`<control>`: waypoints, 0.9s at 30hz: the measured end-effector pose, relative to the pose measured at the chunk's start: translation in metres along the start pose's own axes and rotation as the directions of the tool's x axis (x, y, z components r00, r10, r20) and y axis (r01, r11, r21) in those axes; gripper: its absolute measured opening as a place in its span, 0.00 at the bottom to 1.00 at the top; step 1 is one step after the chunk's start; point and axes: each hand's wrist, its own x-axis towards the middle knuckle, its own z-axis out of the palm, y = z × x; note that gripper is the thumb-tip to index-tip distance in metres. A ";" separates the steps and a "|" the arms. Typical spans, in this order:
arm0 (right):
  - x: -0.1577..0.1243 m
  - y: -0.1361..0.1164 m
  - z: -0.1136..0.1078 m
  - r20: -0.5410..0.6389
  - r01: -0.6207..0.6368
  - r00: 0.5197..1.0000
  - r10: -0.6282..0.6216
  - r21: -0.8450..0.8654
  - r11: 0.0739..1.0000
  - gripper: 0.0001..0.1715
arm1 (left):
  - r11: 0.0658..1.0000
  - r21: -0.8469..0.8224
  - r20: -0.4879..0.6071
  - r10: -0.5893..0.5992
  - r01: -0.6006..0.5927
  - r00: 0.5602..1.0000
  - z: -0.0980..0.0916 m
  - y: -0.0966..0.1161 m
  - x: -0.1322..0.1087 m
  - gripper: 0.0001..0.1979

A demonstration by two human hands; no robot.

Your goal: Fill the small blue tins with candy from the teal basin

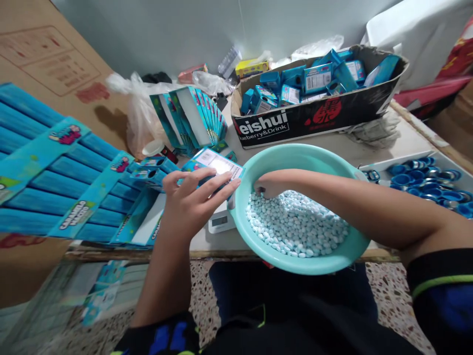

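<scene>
head view | right hand: curled, sunk among small pale-blue candies in the teal plastic basin, grip hidden | left hand: fingers half-closed on a thin blue card box, just left of basin | candies seem light, slippery: scoop; box crushable: hold edges

Pale-blue candies in a teal basin

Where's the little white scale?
In the head view, the white digital scale sits on the table against the left side of the teal plastic basin, just below the person's left hand.
</scene>
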 end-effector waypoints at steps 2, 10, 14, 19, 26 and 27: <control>0.000 0.000 0.001 0.002 -0.002 1.000 0.002 0.004 1.000 0.23 | 0.999 -0.025 0.014 -0.040 0.040 0.999 0.002 0.000 -0.002 0.23; 0.001 0.000 0.001 -0.002 -0.009 1.000 0.009 -0.017 1.000 0.23 | 0.993 -0.043 0.038 -0.105 0.107 0.994 0.015 -0.004 -0.003 0.20; 0.000 -0.001 0.002 -0.023 -0.007 1.000 0.007 -0.003 1.000 0.21 | 0.989 -0.093 0.105 -0.104 0.114 0.989 0.016 -0.005 0.000 0.21; -0.001 -0.003 0.001 -0.036 -0.017 0.999 0.018 0.026 1.000 0.18 | 0.994 -0.057 0.083 -0.084 0.089 0.993 0.017 -0.005 0.000 0.24; 0.000 -0.001 0.006 -0.078 -0.040 0.996 0.046 0.073 0.997 0.19 | 0.991 -0.026 0.088 -0.127 0.129 0.988 0.006 -0.010 0.004 0.22; 0.000 0.000 0.007 -0.091 -0.037 0.995 0.044 0.078 0.996 0.19 | 0.989 -0.024 0.062 -0.142 0.144 0.988 0.006 -0.010 0.003 0.22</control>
